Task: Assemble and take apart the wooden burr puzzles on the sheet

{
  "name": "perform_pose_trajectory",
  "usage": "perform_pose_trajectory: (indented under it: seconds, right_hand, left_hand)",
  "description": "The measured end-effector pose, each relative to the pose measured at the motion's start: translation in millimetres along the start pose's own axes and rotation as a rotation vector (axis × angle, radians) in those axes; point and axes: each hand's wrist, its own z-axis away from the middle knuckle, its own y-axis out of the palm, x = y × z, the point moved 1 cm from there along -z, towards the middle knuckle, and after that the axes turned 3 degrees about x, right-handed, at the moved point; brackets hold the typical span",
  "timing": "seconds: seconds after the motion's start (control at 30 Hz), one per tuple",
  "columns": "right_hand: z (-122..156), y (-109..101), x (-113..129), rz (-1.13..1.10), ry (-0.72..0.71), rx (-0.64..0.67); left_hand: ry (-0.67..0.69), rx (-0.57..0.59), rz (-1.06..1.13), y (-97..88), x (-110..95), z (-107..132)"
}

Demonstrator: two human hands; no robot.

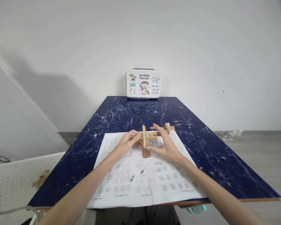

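Note:
Over the printed paper sheet (131, 162), several light wooden puzzle pieces (151, 135) cross each other, one bar standing upright against a horizontal one. My left hand (131, 140) pinches the horizontal piece at its left end, fingers closed. Around the right side of the pieces curves my right hand (165, 143), thumb and fingers wide apart. Its thumb tip is near the lower part of the upright bar; whether it touches I cannot tell. Another wooden piece (146, 153) shows below the bar. Behind my right hand sits a small cross-shaped wooden assembly (168, 127).
A white cartoon-printed case (144, 83) stands at the far end of the blue marbled table (121, 112), against the wall. On the left is a white perforated surface (16, 175) with wooden pieces (41, 179) on it. Clear plastic (232, 135) lies on the floor at right.

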Motion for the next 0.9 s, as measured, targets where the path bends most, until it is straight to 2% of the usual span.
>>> perform_pose_trajectory:
  seconds: [0.07, 0.2, 0.3, 0.4, 0.53, 0.77, 0.9]
  right_hand:
    - [0, 0, -2, 0.05, 0.01, 0.034]
    - [3, 6, -9, 0.138, -0.054, 0.215]
    - [6, 11, -14, 0.176, -0.107, 0.283]
    - [6, 12, -16, 0.181, -0.097, 0.299]
    - [2, 9, -14, 0.147, -0.015, 0.195]
    - [-4, -2, -10, -0.058, 0.147, -0.159]
    - [-4, -6, -8, -0.157, 0.124, -0.222]
  left_hand:
    - [0.005, -0.08, 0.029, -3.0, -1, -1]
    - [0.033, -0.18, 0.118, -5.9, -3, -2]
    - [0.04, -0.191, 0.143, -5.9, -4, -2]
    - [0.037, -0.182, 0.139, -5.9, -3, -2]
    - [0.017, -0.188, 0.135, -7.8, 1, -3]
    - [-0.059, -0.181, 0.186, -9.1, 6, -4]
    - [-0.113, -0.115, 0.236, -4.3, 5, -2]
